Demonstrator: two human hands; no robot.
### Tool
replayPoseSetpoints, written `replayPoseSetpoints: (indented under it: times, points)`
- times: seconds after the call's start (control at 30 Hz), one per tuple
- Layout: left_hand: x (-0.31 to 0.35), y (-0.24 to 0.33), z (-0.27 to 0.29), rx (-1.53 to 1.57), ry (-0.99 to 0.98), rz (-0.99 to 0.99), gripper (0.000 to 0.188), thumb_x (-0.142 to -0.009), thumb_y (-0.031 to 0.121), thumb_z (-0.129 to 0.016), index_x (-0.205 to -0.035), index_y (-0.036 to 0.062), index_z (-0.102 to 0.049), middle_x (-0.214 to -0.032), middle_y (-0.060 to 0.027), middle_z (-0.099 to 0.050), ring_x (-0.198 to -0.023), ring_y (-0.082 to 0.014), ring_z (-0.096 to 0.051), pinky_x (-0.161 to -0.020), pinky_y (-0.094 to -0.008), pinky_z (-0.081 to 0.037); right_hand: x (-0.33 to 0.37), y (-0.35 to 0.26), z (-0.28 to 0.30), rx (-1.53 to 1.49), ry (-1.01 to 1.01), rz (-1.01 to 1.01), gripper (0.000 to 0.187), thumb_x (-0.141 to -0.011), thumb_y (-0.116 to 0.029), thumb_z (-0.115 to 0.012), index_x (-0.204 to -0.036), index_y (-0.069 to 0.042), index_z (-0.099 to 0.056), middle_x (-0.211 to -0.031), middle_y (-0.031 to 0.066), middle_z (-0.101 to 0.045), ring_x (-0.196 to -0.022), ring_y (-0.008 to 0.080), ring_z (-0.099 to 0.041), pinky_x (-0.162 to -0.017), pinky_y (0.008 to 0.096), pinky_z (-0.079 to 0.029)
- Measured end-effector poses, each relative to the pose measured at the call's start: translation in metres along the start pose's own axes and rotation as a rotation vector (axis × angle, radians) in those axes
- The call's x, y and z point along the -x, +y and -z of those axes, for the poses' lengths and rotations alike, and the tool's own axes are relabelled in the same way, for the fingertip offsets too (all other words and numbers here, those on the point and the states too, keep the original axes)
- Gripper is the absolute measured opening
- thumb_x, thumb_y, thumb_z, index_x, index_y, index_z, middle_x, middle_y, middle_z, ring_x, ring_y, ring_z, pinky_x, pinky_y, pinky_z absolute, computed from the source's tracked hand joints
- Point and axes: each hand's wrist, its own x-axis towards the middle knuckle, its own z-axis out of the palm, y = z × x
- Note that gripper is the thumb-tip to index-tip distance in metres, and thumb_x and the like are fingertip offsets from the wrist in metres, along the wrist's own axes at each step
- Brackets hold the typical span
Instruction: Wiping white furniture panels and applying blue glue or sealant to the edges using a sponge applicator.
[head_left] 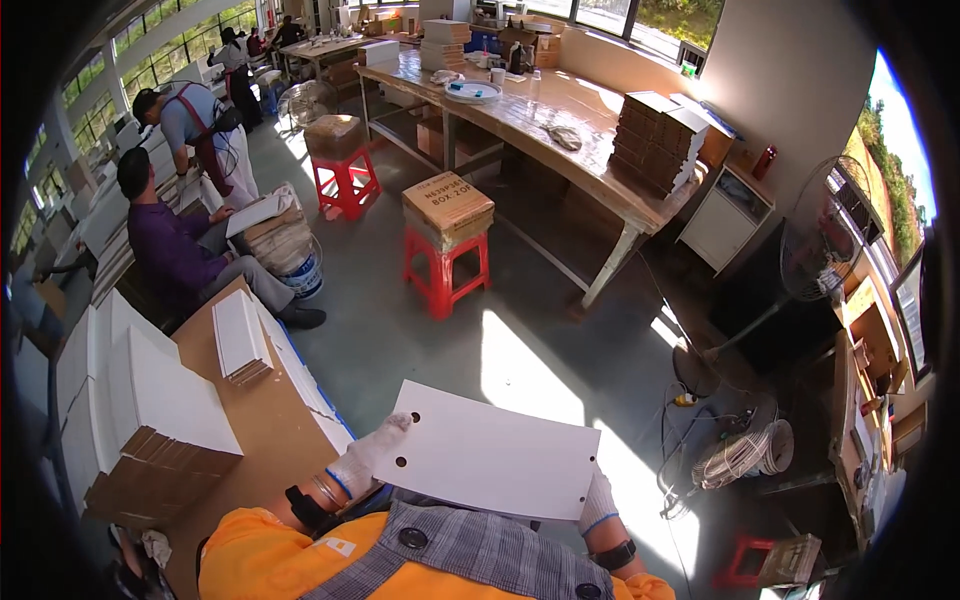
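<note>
A flat white rectangular panel (500,450) lies across my lap, held between both hands. It has two larger dark holes near its left end and two smaller ones near its right end. My left hand (372,458), in a white knit glove with a blue cuff, grips the left edge, with its fingertips by the upper hole. The right edge is held by my right hand (598,498), gloved the same way, and its fingers are partly hidden behind the panel. Beside my left arm, a stack of white-faced boards (170,380) with brown edges rests on a brown surface (285,420).
A smaller stack of white strips (240,340) lies on that surface. Ahead are red stools (447,270) topped with cardboard boxes and a long worktable (540,140). A standing fan (825,230) is at the right. One co-worker (180,235) sits ahead left; others stand beyond.
</note>
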Motion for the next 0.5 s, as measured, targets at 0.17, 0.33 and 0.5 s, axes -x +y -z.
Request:
replayPoseSetpoints:
  times: [0.17,0.33,0.5]
  points:
    - [-0.082,0.046,-0.007,0.219,0.041,-0.112,0.041,-0.093,0.037,-0.052,-0.121,0.0071,-0.052,-0.104,-0.0003,-0.057,-0.093,-0.0103,-0.056,-0.082,-0.0252,-0.048,-0.132,0.010,0.027,0.065,-0.029,0.110,0.033,-0.089,-0.021,-0.051,-0.116,-0.001,-0.047,-0.099,0.0179,-0.062,-0.088,0.0298,-0.063,-0.073,0.0350,-0.052]
    - [-0.188,0.136,-0.010,0.165,0.083,-0.189,0.042,-0.095,0.037,-0.049,-0.125,0.0078,-0.048,-0.110,-0.0027,-0.056,-0.099,-0.0123,-0.055,-0.085,-0.0281,-0.048,-0.294,-0.008,0.042,-0.676,-0.071,0.020,0.038,-0.095,-0.032,-0.041,-0.120,-0.004,-0.048,-0.100,0.0138,-0.062,-0.088,0.0247,-0.061,-0.073,0.0341,-0.050]
    - [-0.272,0.255,-0.015,0.150,0.038,-0.241,0.045,-0.092,0.038,-0.054,-0.121,0.0039,-0.054,-0.107,-0.0012,-0.058,-0.096,-0.0081,-0.055,-0.082,-0.0238,-0.047,-0.403,-0.076,0.108,-1.125,0.017,-0.229,0.050,-0.089,-0.047,-0.047,-0.114,-0.004,-0.054,-0.098,0.0080,-0.062,-0.085,0.0242,-0.061,-0.072,0.0360,-0.049]
